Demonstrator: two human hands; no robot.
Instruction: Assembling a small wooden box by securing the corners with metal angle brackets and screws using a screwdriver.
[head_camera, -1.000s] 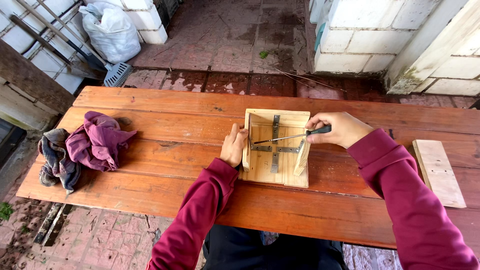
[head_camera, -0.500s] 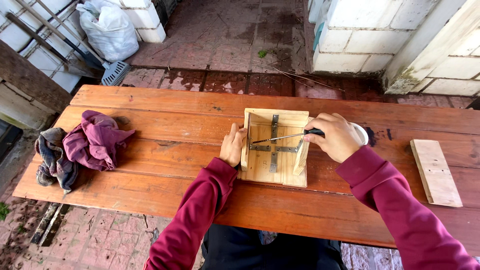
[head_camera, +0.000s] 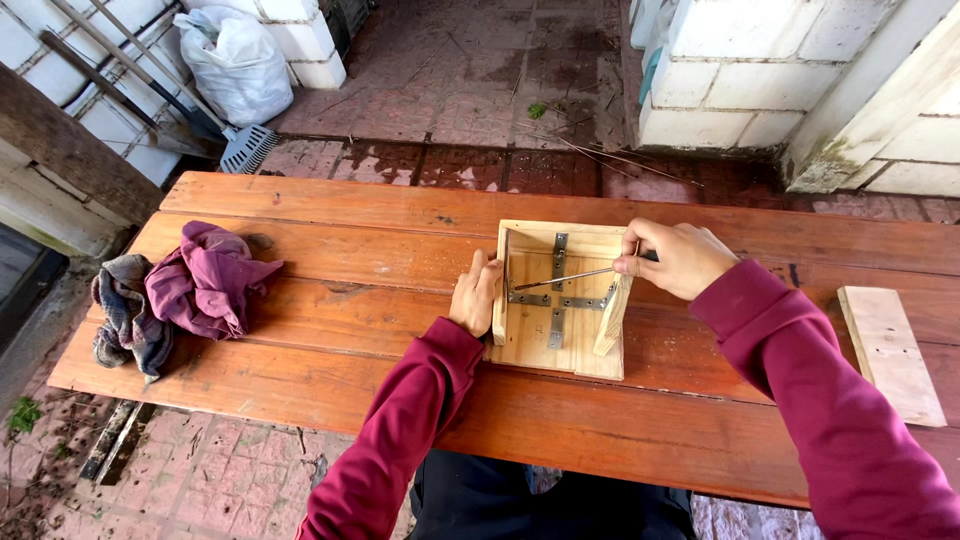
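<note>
Wooden box (head_camera: 560, 300) sits mid-table (head_camera: 330, 225), with free room all around it. Your left hand (head_camera: 474, 295) presses flat on its wall. Your right hand (head_camera: 680, 258) grips a screwdriver (head_camera: 570, 279) over the metal brackets (head_camera: 556, 300) inside.

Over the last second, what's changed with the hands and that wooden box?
The right hand stays gripping the screwdriver, its tip at the metal brackets inside the wooden box; its pose shifted only slightly. The left hand stays braced on the box's left wall. The rags and loose board have not moved.
</note>
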